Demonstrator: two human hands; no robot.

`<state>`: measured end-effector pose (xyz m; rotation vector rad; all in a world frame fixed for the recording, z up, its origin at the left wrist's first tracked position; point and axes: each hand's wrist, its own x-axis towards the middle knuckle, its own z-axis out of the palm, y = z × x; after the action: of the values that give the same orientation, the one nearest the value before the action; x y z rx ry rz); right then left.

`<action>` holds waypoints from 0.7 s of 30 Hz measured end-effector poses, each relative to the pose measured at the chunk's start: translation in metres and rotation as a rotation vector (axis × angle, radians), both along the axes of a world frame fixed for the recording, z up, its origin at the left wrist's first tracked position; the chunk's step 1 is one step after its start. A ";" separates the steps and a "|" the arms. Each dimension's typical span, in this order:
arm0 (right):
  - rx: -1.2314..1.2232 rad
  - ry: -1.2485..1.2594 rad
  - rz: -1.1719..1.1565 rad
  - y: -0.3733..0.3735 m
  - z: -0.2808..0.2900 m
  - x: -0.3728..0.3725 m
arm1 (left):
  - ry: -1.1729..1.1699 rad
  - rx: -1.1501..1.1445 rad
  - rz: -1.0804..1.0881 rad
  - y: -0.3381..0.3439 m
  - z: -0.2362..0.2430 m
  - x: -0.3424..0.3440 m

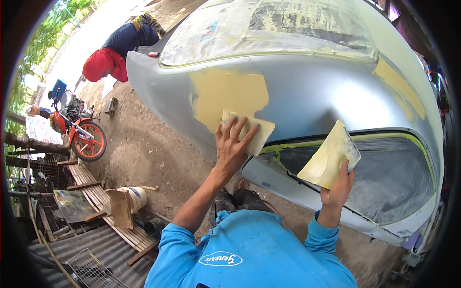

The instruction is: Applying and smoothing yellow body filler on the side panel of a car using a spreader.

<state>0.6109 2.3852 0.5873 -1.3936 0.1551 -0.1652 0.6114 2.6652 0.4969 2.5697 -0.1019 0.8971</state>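
Body panel: silver-grey car body [312, 91], smooth and curved, with a bright sheen at right.
Filler patch: matte yellow filler patch [230, 91], irregular in outline, left of centre on the panel; a second yellow smear [401, 89] lies far right.
Spreader: flat, four-sided spreader [261, 133], cream-smeared, overlapping the patch's near edge in view; contact with the panel cannot be confirmed.
Putty board: squarish putty board [324, 161], coated in pale yellow putty, dark along its right edge; in front of the side window, right of the spreader.
Left hand: left hand [233, 148] has fingers fanned over the spreader's face, wrist below, forearm reaching far; thumb grip hidden.
Right hand: right hand [339, 188] is closed about the board's near right corner, holding it tilted.
Obstruction: the board hides part of the film-covered side window [394, 173].
Far left: a bent-over person [125, 45] in red headwear beside the car; an orange motorcycle [84, 134] on dirt.
Near left: slatted bench [91, 189], pale bucket [138, 198], corrugated sheet [113, 252].
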 end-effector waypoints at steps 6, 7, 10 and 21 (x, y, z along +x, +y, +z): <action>-0.081 -0.026 0.090 0.001 0.001 0.002 | -0.059 0.017 0.119 0.042 0.054 0.041; -0.075 -0.018 0.089 0.001 0.000 0.004 | -0.079 0.024 0.126 0.047 0.061 0.052; 0.232 0.142 0.012 0.018 0.017 0.005 | -0.058 0.015 0.109 0.047 0.054 0.064; -0.446 -0.278 0.106 0.013 0.009 0.006 | 0.013 0.008 0.049 0.023 -0.001 -0.001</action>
<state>0.6170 2.3982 0.5967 -1.7996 -0.1989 -0.3171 0.6100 2.6887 0.4954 2.5951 -0.0389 0.8996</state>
